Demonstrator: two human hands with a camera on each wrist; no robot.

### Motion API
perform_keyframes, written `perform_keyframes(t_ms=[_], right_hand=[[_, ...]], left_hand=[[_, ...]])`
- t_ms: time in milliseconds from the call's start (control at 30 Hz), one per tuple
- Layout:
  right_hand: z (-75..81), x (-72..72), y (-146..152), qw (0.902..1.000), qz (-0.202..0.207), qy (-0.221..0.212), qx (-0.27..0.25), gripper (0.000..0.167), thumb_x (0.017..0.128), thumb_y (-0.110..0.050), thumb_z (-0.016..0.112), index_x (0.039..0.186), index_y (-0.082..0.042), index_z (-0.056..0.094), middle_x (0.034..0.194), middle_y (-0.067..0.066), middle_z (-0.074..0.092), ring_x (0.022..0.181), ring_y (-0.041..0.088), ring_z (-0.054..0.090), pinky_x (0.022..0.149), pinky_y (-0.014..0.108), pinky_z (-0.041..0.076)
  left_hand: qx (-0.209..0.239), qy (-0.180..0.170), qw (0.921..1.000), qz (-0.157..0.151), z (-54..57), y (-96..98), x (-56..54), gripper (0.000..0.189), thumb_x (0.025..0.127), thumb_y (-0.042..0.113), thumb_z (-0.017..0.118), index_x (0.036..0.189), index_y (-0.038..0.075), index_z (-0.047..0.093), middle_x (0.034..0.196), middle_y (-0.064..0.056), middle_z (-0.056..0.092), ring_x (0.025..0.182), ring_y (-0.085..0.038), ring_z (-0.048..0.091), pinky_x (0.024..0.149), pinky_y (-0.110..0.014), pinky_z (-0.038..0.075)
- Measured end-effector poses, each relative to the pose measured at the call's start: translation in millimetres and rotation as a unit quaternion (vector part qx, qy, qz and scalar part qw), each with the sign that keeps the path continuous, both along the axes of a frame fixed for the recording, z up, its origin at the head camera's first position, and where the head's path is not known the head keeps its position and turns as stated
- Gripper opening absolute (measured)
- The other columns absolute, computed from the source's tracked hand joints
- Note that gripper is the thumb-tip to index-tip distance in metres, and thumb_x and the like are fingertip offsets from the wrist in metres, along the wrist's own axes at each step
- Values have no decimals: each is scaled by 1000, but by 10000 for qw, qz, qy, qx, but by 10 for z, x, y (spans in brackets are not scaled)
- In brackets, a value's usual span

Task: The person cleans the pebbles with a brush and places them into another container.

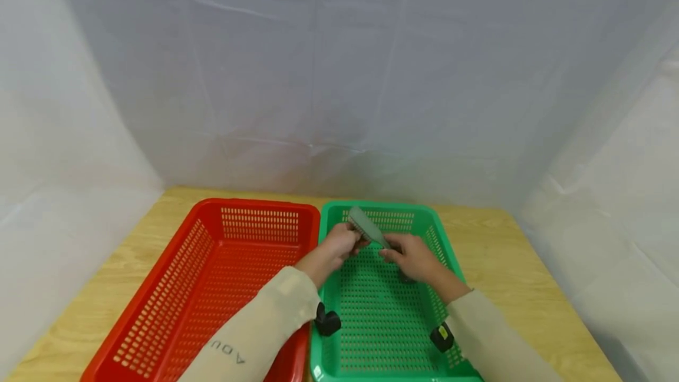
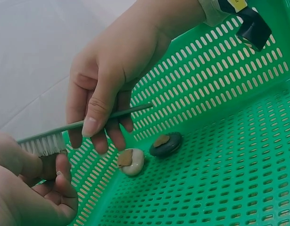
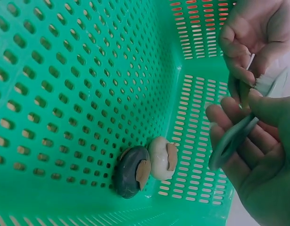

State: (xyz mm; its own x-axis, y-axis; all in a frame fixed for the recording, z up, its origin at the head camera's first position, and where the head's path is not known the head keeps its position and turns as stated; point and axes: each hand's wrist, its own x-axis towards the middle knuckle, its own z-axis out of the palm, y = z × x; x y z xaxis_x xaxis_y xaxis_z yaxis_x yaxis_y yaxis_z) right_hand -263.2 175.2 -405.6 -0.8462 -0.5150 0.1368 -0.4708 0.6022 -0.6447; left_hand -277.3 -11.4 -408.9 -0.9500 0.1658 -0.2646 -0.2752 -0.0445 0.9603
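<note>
Right hand (image 1: 414, 257) holds brush (image 1: 368, 227) (left sleeve (image 1: 265, 320) bears "A").

My brush (image 1: 369, 228) looks like matt plastic; at lower left in the head view, the red basket (image 1: 241, 270) is plastic (rather glossy), the table (image 1: 504, 264) wood-grained.

Through the head view I see a grey plastic back sheet (image 1: 339, 46), creased and faintly glossy, with vertical folds and soft reddish and greenish tints low down. To either side I have a paler left sheet (image 1: 53, 134) and a wrinkled right sheet (image 1: 626, 181). Below them I look onto a yellowish wood-grain tabletop (image 1: 498, 252), under soft, diffuse light.
</note>
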Motion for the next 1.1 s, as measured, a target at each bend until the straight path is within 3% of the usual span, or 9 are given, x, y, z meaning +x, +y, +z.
perform_keyframes(t_ms=[133,467,667,900,1100], right_hand=[[-1,-7,8,9998,-164,23,82,21,97,-11,60,114,-1,65,88,11,70,77,20,65,65,30,51],[12,10,-17,9942,-949,342,386,28,94,-9,63,120,0,65,94,8,71,77,14,65,66,34,52],[-4,-12,-1,9877,-1379,734,16,16,94,-8,62,106,1,68,84,10,71,65,18,61,59,32,45],[9,-9,-3,9858,-1298,1013,-325,18,96,-13,62,109,-2,67,80,10,68,59,13,54,54,31,41],[8,9,-22,9903,-995,931,-264,29,96,-16,62,122,-2,64,93,8,70,72,13,62,63,33,50]], left_hand=[[-82,42,10000,-1,-2,4,0,33,103,5,41,133,-4,54,89,-5,63,75,-12,55,61,-21,41],[-54,87,9999,1,2,2,6,41,103,5,41,144,-2,43,99,-10,65,66,-7,53,58,-18,40],[56,38,9999,86,19,-6,9,42,103,6,42,145,-1,41,107,-15,66,66,-5,56,54,-16,39],[28,13,10000,80,37,-14,23,41,103,5,42,144,0,43,103,-13,66,70,-8,57,57,-17,40],[42,92,9999,65,23,-2,26,39,103,5,44,141,-1,47,106,-14,67,70,-6,57,56,-17,40]])
